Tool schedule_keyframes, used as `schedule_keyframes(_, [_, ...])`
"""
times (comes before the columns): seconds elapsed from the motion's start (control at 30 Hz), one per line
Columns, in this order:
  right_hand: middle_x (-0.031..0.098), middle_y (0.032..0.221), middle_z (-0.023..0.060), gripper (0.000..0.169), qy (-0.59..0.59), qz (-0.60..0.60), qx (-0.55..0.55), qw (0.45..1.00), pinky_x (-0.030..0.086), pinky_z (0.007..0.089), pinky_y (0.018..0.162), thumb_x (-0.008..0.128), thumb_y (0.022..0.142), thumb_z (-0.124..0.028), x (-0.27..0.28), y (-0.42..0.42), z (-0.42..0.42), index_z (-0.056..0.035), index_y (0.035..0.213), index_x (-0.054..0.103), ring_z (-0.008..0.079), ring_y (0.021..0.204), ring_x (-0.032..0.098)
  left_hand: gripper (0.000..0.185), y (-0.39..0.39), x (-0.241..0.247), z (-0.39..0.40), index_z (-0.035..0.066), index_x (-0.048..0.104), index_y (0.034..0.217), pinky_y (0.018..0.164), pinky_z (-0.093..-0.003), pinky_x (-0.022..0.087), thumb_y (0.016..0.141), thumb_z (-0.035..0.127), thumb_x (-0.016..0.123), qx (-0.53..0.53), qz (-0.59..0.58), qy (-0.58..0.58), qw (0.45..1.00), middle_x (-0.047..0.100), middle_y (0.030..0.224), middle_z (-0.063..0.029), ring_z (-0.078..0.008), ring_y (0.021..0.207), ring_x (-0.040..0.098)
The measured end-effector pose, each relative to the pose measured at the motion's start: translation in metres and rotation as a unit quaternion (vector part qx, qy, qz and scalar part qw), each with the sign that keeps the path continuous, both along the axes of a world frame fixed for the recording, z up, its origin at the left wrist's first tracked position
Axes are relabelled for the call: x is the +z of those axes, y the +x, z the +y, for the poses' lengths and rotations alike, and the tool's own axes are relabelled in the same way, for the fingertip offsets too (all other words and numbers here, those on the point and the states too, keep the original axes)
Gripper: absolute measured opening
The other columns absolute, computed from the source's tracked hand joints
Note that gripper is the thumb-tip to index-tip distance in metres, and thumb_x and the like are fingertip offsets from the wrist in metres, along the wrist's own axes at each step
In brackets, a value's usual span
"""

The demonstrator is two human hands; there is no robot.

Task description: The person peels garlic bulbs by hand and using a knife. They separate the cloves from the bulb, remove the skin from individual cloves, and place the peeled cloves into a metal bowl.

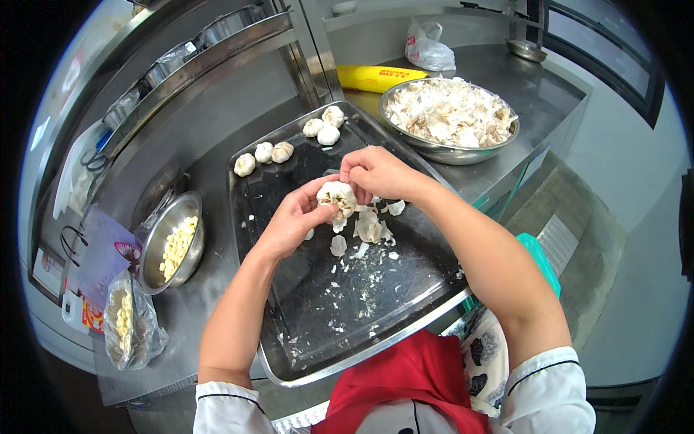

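Note:
My left hand [297, 217] grips a garlic bulb [335, 196] whose papery skin is partly torn, with cloves showing on the near side. At the bulb's right, my right hand [374, 172] has its fingers bent and pinched together against the skin; whether a strip lies between them is hidden. Both hands are above a dark metal tray [320, 304]. Loose garlic skins [370, 228] and small white flakes lie on it below the bulb. Several whole garlic bulbs [327, 128] sit along the tray's far left side.
A steel bowl [450, 154] heaped with garlic skins stands behind the tray at right, near a yellow roll [374, 79] and a plastic bag [429, 48]. Leftward, another steel bowl [198, 238] holds peeled cloves [178, 247]. A clear bag [143, 331] with cloves lies nearer me.

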State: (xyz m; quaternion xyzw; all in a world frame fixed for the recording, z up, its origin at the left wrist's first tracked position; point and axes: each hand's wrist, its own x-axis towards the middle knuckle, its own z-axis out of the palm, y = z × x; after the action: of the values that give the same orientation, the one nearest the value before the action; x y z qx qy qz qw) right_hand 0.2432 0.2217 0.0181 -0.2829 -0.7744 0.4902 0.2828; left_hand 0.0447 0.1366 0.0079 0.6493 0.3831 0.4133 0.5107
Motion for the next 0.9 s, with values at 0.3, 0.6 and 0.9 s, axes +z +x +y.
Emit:
schedule_keyframes(0.3, [0.068,0.077,0.0137,0.025,0.308,-0.025,-0.023,0.951,0.052,0.0347,0.064,0.068,0.083,-0.022,-0.001,-0.004,-0.012,0.0007,0.091,0.066,0.0248,0.067,0.065,0.037,-0.008,-0.010,0.006,0.003,0.054,0.121,0.083,-0.0262,0.048,0.088,0.012,0.068,0.120,0.027,0.050,0.991,0.062,0.107,-0.0020,-0.0095,0.095,0.059])
schedule_keyframes(0.6, [0.068,0.076,0.0182,0.019,0.344,-0.079,-0.085,0.932,0.052,0.0422,0.066,0.063,0.081,-0.020,0.001,-0.005,-0.017,-0.0019,0.084,0.068,0.0343,0.073,0.067,0.036,-0.001,-0.014,0.005,0.003,0.053,0.118,0.087,-0.0266,0.049,0.086,0.005,0.069,0.119,0.114,0.075,0.983,0.062,0.107,-0.0034,-0.0096,0.097,0.060])
schedule_keyframes(0.9, [0.069,0.079,0.0157,0.022,0.322,-0.067,-0.056,0.943,0.052,0.0405,0.065,0.066,0.080,-0.021,0.007,-0.001,-0.019,-0.0012,0.088,0.062,0.0326,0.072,0.067,0.036,-0.007,-0.017,0.011,0.004,0.051,0.119,0.083,-0.0249,0.049,0.086,0.007,0.068,0.180,0.125,0.102,0.970,0.060,0.106,-0.0028,-0.0092,0.094,0.059])
